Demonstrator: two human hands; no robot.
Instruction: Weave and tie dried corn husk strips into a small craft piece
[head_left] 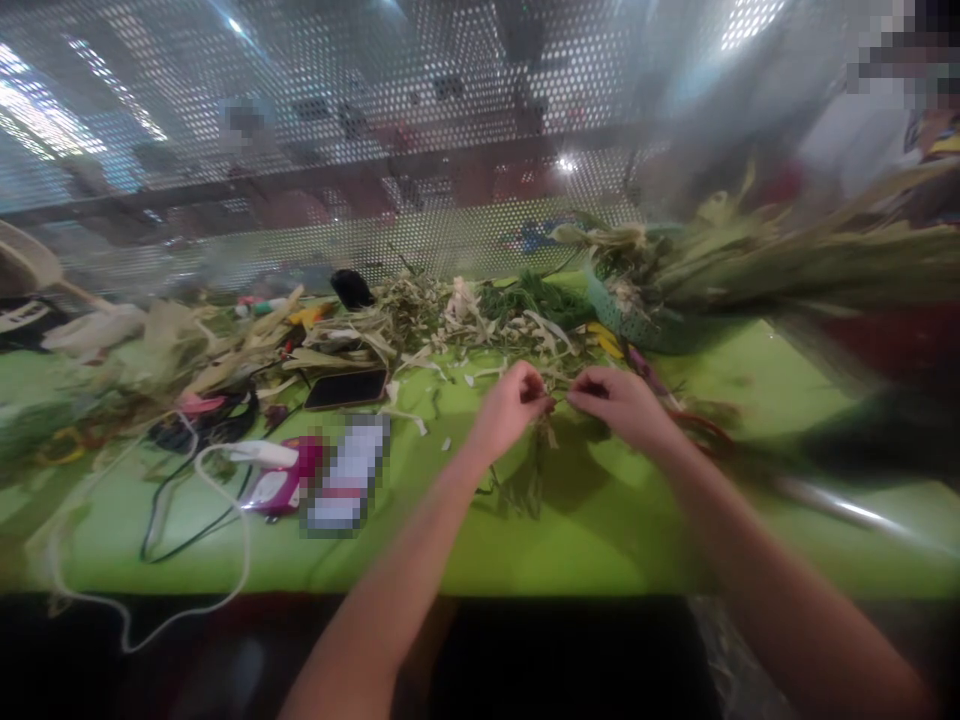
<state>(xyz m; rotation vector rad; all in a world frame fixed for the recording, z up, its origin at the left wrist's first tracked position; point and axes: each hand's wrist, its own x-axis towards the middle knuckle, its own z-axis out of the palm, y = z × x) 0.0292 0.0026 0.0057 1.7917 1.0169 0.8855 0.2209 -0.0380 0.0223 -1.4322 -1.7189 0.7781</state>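
Over the lime-green table [480, 550], my left hand [514, 408] and my right hand [616, 398] come close together with their fingertips pinched. A thin strand [561, 402], apparently dried plant, runs between the two pinches. Below the fingers, dry thin stems or leaf strips [534, 465] show against the table; blur hides how they join the strand. Just beyond the hands, a heap of dried husk scraps [480, 325] is spread out, with dark green plant matter [536, 298] in it. A red curved piece [701, 425] lies right of my right hand.
A dark phone [346, 388], a pixelated phone-like slab [349, 470] and a magenta box [300, 470] with a white plug and cable lie left. At right stands a green basket [626, 310] with long dried leaves [787, 262]. Behind are a perforated screen [450, 230] and a person [855, 140].
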